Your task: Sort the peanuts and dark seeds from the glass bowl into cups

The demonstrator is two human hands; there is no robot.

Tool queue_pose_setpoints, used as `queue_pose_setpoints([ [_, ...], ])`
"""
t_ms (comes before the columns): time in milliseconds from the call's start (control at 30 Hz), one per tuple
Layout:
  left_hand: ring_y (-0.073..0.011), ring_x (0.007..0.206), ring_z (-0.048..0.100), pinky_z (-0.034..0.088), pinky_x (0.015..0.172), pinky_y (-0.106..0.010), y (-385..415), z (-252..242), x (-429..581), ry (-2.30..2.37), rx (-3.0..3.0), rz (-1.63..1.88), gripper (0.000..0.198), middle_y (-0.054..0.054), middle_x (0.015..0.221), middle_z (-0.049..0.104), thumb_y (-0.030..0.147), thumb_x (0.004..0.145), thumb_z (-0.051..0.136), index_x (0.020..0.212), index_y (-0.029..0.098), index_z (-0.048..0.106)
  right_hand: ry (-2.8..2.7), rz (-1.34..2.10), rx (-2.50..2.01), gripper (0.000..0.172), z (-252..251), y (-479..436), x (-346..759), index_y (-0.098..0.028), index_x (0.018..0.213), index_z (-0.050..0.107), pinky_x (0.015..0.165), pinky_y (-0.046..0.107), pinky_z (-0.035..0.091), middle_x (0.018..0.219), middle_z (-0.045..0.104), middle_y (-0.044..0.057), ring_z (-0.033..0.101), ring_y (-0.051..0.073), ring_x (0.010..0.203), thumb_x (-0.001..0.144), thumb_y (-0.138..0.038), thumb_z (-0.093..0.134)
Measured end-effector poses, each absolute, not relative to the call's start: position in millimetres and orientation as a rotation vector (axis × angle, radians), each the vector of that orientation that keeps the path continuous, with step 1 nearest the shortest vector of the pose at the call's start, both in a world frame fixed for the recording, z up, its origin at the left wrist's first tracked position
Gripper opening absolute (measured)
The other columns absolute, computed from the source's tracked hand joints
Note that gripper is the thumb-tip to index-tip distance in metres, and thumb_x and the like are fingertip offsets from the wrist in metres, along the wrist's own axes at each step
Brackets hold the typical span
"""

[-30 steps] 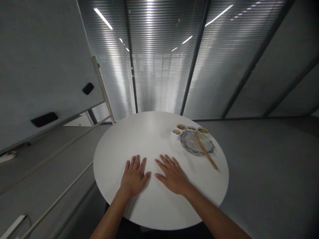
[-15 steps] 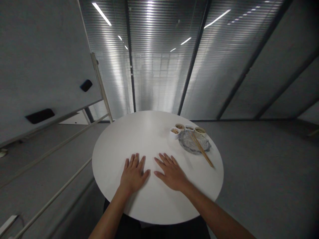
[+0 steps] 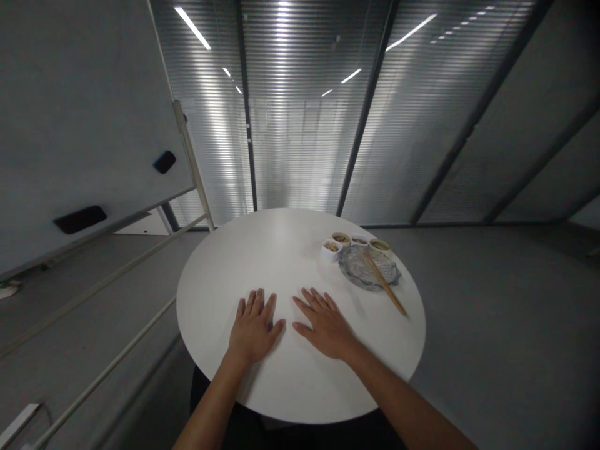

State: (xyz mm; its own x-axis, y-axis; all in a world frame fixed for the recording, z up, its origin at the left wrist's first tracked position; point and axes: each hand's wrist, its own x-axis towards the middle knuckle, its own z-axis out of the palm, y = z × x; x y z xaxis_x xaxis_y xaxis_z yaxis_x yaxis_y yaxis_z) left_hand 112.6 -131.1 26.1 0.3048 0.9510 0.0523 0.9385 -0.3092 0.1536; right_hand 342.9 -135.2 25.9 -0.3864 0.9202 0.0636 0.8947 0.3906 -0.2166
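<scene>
My left hand (image 3: pixel 254 328) lies flat on the round white table (image 3: pixel 225 269), fingers stretched out and holding nothing. Beside it, a small gap away, my right hand (image 3: pixel 327 325) also rests palm down with its fingers spread. Nearest to the right hand is a clear glass plate (image 3: pixel 349 270) with a scalloped rim. A pair of wooden chopsticks (image 3: pixel 388 286) lies across the plate, the ends sticking out past its near edge. Behind the plate stand several small bowls, among them a white one (image 3: pixel 331 250) and a yellowish one (image 3: pixel 380 245), with small bits of food too blurred to name.
To the left stands a whiteboard (image 3: pixel 84 125) on a pale metal frame (image 3: pixel 199 181), with dark erasers or similar black objects (image 3: pixel 80 219) on it. Glass panels with blinds (image 3: pixel 300 150) rise behind the table. Grey floor (image 3: pixel 506 312) surrounds it.
Both hands keep their places on the table. The whole view has shifted slightly, so everything appears a little further right; nothing was taken hold of.
</scene>
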Motion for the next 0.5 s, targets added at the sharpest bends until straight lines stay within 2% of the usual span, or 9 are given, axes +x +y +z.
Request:
queue_pose_setpoints([
  [500, -0.0332, 0.157, 0.017, 0.015, 0.125, -0.056, -131.3, 27.0, 112.6, 1.795, 2.447, 0.2, 0.073, -0.013, 0.169, 0.024, 0.064, 0.1, 0.032, 0.162, 0.025, 0.034, -2.476, 0.201, -1.584, 0.069, 29.1, -138.7, 344.4, -0.024, 0.16, 0.039, 0.125, 0.061, 0.016, 0.169, 0.028, 0.012, 0.022, 0.036, 0.156, 0.103, -0.063, 0.034],
])
